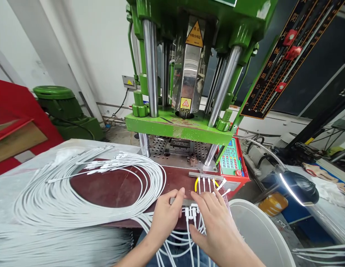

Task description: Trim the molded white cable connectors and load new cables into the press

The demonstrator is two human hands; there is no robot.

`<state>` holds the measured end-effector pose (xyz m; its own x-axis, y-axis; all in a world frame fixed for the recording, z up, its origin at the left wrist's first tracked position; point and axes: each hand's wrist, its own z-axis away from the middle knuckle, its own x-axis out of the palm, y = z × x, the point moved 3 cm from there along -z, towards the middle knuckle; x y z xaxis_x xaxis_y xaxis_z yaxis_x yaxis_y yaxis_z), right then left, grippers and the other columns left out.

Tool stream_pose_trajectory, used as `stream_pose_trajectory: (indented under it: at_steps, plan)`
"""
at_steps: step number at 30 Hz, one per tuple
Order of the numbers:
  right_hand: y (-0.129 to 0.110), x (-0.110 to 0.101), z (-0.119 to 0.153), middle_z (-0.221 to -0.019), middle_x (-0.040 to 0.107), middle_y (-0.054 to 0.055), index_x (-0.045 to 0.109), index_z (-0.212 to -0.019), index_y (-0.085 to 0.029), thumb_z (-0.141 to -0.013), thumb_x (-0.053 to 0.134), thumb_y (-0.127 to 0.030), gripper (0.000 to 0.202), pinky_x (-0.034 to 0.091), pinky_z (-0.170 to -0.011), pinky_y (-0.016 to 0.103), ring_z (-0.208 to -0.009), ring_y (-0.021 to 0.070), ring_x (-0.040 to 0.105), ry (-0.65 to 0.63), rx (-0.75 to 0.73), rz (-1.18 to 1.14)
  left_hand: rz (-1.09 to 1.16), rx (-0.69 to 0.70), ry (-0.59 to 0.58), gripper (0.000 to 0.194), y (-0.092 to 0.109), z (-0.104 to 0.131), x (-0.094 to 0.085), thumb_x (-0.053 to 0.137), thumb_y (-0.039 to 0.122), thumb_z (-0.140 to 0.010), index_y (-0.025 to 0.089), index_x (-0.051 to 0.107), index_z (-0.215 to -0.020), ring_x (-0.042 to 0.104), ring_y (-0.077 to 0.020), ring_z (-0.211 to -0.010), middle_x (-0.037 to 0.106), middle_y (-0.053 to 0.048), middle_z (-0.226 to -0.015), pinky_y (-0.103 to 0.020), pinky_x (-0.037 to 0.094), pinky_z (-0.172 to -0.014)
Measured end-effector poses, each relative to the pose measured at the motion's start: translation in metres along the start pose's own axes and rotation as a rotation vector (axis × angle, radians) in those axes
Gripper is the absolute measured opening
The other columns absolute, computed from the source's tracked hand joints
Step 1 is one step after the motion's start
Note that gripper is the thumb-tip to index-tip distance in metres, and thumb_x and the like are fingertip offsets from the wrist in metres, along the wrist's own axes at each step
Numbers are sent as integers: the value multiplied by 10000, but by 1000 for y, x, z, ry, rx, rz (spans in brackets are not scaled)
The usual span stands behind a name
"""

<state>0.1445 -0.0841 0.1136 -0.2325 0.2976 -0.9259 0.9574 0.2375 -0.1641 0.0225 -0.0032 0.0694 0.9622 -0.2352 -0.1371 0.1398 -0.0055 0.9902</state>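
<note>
My left hand (168, 207) closes its thumb and fingers around the left end of a narrow metal mould bar (187, 202) at the table's front edge. White cables with moulded plugs (187, 212) stick out of the bar's near side and hang over the edge. Over its right end, my right hand (214, 218) has its fingers spread and thumb apart, near the plugs; its fingertips partly hide what lies beneath. Just beyond is a second metal bar (201, 175) with yellow handles (196, 184), and white cables run from it towards me.
A large coil of white cables (86, 207) covers the left of the dark red tabletop (111, 185). Behind stands a green press (178, 128) with steel columns and a perforated bed. A keypad panel (229, 157) is at its right. A pale round bin (258, 230) stands at lower right.
</note>
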Motion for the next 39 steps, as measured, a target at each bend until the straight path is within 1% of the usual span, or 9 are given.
stream_pose_trajectory:
  at_steps: [7,13,16,19,24,28,33,36,39]
  plan:
    - [9,0,-5,-689,684,13,657,-867,-179,-782,497,-173,181,377,-1023,515,-584,172,630,138,74,-195,-22,-10,-87,451,-11,4,6,478,562,-815,169,612,-639,384,-106,-406,405,63,-385,-226,319,-458]
    - [86,-41,38,-1010,701,30,671,-988,-287,-854,479,-492,311,441,-953,483,-1067,291,585,164,470,-164,-15,-63,-113,471,-19,4,3,456,572,-825,162,634,-678,383,-109,-418,386,68,-380,-236,335,-493]
    - [145,-40,82,-986,707,58,689,-883,-270,-756,495,-611,412,315,-992,630,-902,325,648,-24,599,40,1,-59,-143,473,-16,2,3,455,574,-828,164,622,-661,378,-106,-422,388,66,-386,-231,328,-485]
    - [172,-38,108,-971,703,143,695,-818,-233,-635,478,-695,543,215,-879,792,-1078,476,534,-42,751,263,32,-41,-208,476,-10,2,14,444,570,-837,168,604,-638,356,-97,-416,386,64,-399,-225,310,-463]
    - [102,-23,72,-1120,654,54,600,-1131,-261,-916,380,-533,411,453,-912,358,-1061,221,585,-141,550,-312,61,6,-315,447,6,2,45,439,528,-849,173,595,-626,350,-91,-404,387,60,-408,-223,286,-442]
    - [58,-13,35,-820,670,18,647,-922,-218,-943,401,-489,366,462,-683,257,-749,175,606,-192,423,-489,112,-5,-343,403,16,-2,51,496,526,-828,174,587,-653,369,-94,-426,410,59,-439,-225,308,-469]
    - [73,-22,13,-738,645,10,664,-836,-189,-921,462,-487,370,412,-615,248,-674,162,571,-61,413,-417,466,-248,-785,582,-3,16,65,552,633,-754,213,546,-1157,570,-166,-714,639,-43,-835,-293,433,-704]
    - [83,-30,-3,-767,660,4,679,-876,-188,-911,479,-486,361,411,-621,241,-700,161,578,-64,398,-439,406,-312,-1080,633,-22,40,84,601,714,-647,193,641,-1003,491,-124,-589,613,-21,-712,-248,373,-611]
    - [93,-34,-18,-768,663,-5,695,-875,-190,-888,506,-505,368,409,-632,235,-707,161,577,-69,379,-433,228,-226,-996,658,-31,54,87,433,777,-709,171,688,-741,397,-104,-484,521,3,-561,-243,298,-499]
